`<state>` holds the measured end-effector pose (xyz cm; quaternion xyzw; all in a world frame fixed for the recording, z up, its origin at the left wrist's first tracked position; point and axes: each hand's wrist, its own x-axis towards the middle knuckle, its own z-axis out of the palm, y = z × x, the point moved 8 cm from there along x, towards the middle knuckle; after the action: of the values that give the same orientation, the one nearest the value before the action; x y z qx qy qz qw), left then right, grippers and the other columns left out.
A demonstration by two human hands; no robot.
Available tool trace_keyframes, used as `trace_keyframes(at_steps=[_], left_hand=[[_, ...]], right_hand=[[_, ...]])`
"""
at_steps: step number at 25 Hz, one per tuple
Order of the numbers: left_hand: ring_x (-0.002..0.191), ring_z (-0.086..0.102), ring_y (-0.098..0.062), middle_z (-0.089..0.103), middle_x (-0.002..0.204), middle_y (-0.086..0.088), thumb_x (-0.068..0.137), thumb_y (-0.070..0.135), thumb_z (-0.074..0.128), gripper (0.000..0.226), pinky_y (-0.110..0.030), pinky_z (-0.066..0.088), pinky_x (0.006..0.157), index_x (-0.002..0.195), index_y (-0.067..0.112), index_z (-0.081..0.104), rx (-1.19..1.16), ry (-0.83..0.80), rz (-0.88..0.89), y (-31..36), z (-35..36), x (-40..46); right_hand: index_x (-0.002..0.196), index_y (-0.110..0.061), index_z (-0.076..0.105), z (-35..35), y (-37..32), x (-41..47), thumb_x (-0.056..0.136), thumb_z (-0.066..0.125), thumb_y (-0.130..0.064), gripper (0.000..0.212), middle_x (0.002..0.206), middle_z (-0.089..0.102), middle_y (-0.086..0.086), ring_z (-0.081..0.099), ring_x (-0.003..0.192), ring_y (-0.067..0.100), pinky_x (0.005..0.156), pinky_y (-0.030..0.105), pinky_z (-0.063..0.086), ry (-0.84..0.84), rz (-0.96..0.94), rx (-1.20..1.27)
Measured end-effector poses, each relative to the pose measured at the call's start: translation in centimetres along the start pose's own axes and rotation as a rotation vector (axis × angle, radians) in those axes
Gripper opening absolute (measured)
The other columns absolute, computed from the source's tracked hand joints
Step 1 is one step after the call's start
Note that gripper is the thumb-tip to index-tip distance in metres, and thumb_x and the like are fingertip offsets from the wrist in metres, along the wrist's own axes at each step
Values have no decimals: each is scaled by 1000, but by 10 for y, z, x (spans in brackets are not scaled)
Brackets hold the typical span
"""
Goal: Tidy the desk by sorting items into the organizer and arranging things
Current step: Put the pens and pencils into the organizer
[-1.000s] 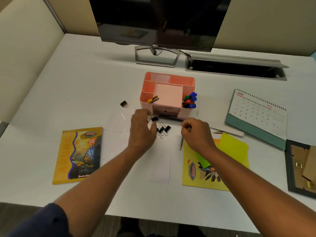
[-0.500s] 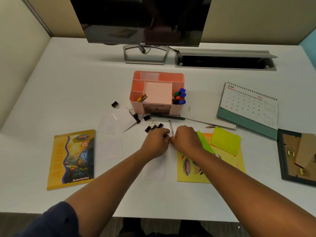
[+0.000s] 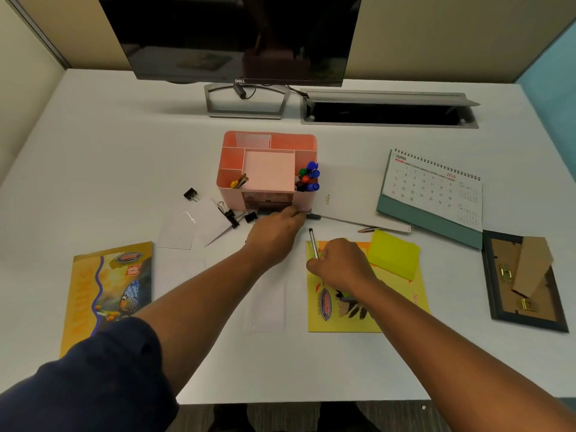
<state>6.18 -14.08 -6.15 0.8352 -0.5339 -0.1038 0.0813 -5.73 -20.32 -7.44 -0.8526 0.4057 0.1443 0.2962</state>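
Two bare hands are over the white desk [image 3: 93, 145], both forearms reaching in from the near edge. I log the left hand [image 3: 274, 232] at the front base of the pink organizer [image 3: 237, 194]; its fingertips [image 3: 297, 213] touch a dark pen [image 3: 314, 216] lying along the organizer's foot. The fingers are curled, but I cannot tell whether they have actually closed on that pen.

Right hand [image 3: 339, 263] is fisted around the lower end of a silver pen [image 3: 312, 243]; the pen's dark tip points away from me toward the organizer. This hand sits over a yellow booklet [image 3: 399, 300], with a yellow sticky pad [image 3: 394, 255] just beside it to the right.

Organizer contents: coloured markers [image 3: 310, 177] in the right compartment, a few yellow-ended items [image 3: 239, 181] in the left front compartment, and a pink note block [image 3: 269, 169] in the middle. The rear compartments look bare.

Loose items to the organizer's left: one binder clip [image 3: 190, 193] apart on its own, a cluster of binder clips [image 3: 232, 216] lying on white paper slips [image 3: 193, 226] near the left hand. A butterfly booklet [image 3: 109, 288] lies at the near left.

To the right: a pencil [image 3: 369, 229], a desk calendar [image 3: 433, 191], and a picture frame [image 3: 523, 279] lying face down. The monitor [image 3: 237, 35] stands at the back.
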Motion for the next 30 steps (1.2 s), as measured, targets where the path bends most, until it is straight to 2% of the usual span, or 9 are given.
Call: trace_keyframes(at_steps=[5, 8, 11, 15, 19, 21, 24, 27, 30], left_hand=[[87, 61, -24, 59, 108, -8, 94, 4, 56, 24, -30, 40, 61, 116, 10, 63, 96, -35, 41, 7, 4, 4], [87, 61, -24, 60, 110, -8, 93, 3, 55, 25, -33, 49, 63, 116, 11, 61, 84, -20, 42, 4, 5, 4], [90, 62, -27, 63, 113, -10, 90, -2, 55, 33, -34, 51, 66, 121, 11, 57, 7, 49, 47, 1, 1, 1], [94, 59, -27, 65, 109, -11, 92, -5, 56, 29, -33, 47, 72, 116, 10, 59, -222, 223, 16, 6, -22, -8], [94, 52, -11, 64, 101, 0, 95, 2, 59, 18, -19, 43, 78, 110, 11, 63, -561, 413, -70, 14, -45, -32], [95, 62, -6, 66, 103, 8, 98, 5, 56, 21, -17, 50, 82, 114, 17, 60, -879, 401, -258, 7, -42, -37], [102, 69, -8, 72, 104, 4, 100, 3, 53, 27, -26, 57, 89, 122, 18, 56, -1285, 357, -436, -1, -29, -39], [98, 70, -17, 71, 104, -4, 100, 2, 54, 29, -32, 60, 86, 126, 14, 56, -1357, 338, -488, -8, -26, -43], [98, 71, -21, 71, 107, -5, 99, 2, 56, 25, -32, 59, 84, 121, 13, 52, -1414, 254, -545, -12, -22, -47]], right_hand=[[70, -4, 64, -17, 17, -2, 79, 68, -33, 31, 70, 68, 13, 62, 66, 29, 60, 40, 50, 84, 5, 194], [66, -6, 62, -21, 21, -2, 78, 67, -30, 27, 66, 67, 11, 59, 62, 25, 56, 35, 45, 118, 18, 270], [71, -7, 65, -23, 24, -3, 78, 67, -30, 24, 66, 70, 7, 67, 66, 24, 61, 38, 54, 157, 51, 381], [75, -12, 65, -22, 24, -5, 82, 67, -27, 17, 72, 70, 5, 69, 73, 25, 64, 39, 56, 233, 89, 544], [80, -18, 62, -26, 7, -15, 89, 68, -23, 12, 75, 65, -4, 62, 72, 13, 58, 25, 46, 311, -71, 637], [80, -19, 61, -29, -2, -18, 89, 69, -22, 12, 74, 65, -8, 62, 70, 6, 59, 24, 48, 327, -169, 673], [82, -20, 60, -24, -12, -19, 89, 69, -20, 11, 70, 67, -4, 63, 62, 9, 56, 32, 52, 271, -232, 731], [89, -22, 62, -18, -17, -20, 91, 65, -21, 3, 83, 73, 3, 72, 76, 22, 68, 44, 61, 209, -263, 807], [96, -22, 62, -14, -17, -24, 99, 57, -17, 8, 92, 74, 1, 73, 79, 16, 68, 37, 62, 175, -236, 835]])
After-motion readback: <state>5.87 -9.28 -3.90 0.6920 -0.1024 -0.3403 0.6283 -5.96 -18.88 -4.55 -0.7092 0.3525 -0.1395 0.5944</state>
